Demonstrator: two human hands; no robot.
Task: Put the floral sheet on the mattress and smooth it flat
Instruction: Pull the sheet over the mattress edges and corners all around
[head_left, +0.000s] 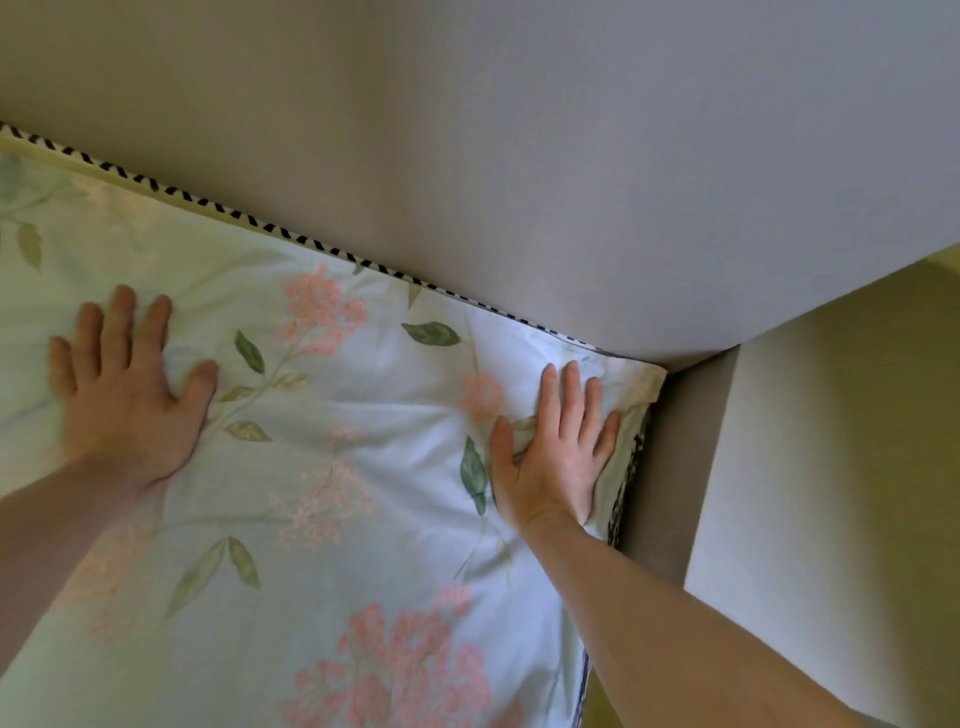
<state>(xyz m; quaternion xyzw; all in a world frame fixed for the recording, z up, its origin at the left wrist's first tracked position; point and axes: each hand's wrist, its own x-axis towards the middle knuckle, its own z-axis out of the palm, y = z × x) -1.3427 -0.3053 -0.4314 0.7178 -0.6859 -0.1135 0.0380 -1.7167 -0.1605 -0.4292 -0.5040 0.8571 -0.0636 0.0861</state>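
The floral sheet (332, 415), white with pink blossoms and green leaves, lies spread over the mattress. The mattress edge (218, 205) shows only as a black-and-white striped piping along the wall and at the right corner. My left hand (124, 395) lies flat on the sheet at the left, fingers spread and slightly blurred. My right hand (556, 452) presses flat on the sheet at the mattress's far right corner, fingers straight. Soft wrinkles run between the two hands.
A grey wall (519, 156) stands directly behind the mattress. At the right a grey upright panel (810, 467) stands beside the mattress corner, with a narrow dark gap (654, 467) between them.
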